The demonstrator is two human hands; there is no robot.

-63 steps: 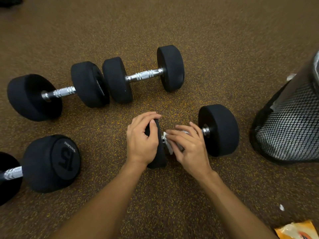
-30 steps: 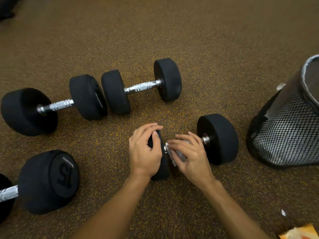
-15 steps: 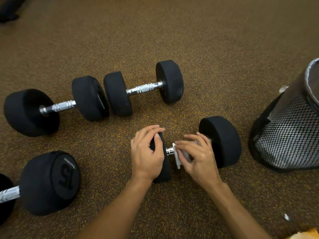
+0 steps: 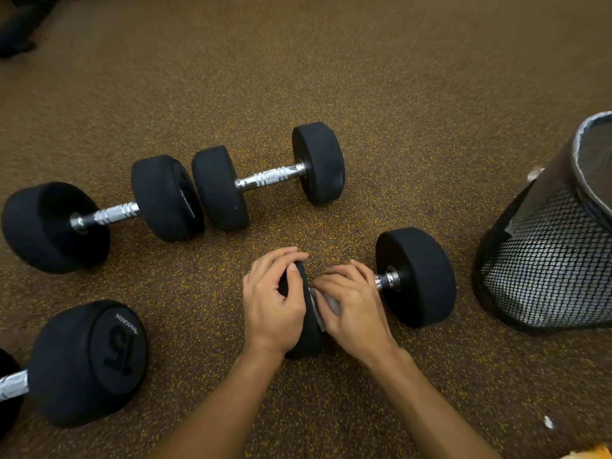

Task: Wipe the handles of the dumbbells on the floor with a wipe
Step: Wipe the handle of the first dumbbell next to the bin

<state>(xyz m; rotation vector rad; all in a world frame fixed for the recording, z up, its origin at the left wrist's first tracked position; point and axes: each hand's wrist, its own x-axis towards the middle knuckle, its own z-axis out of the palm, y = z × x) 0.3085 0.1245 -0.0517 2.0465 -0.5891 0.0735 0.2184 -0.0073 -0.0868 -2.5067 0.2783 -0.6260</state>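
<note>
The dumbbell (image 4: 417, 276) looked heavy, rigid and liable to roll, so probably best braced at a head. The left hand (image 4: 273, 309) did that, its grip curled over the left head as the weight lay on the floor (image 4: 397, 94). The right hand (image 4: 354, 309) had its grip clenched on a soft, limp wipe (image 4: 324, 306) round the knurled handle (image 4: 385, 281). A mesh bin (image 4: 546, 266) stood far right.

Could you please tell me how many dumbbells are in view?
4: far-left dumbbell; far-centre dumbbell; near dumbbell under left hand and right hand with wipe; bottom-left dumbbell, cut off. Others may lie off-frame.
</note>
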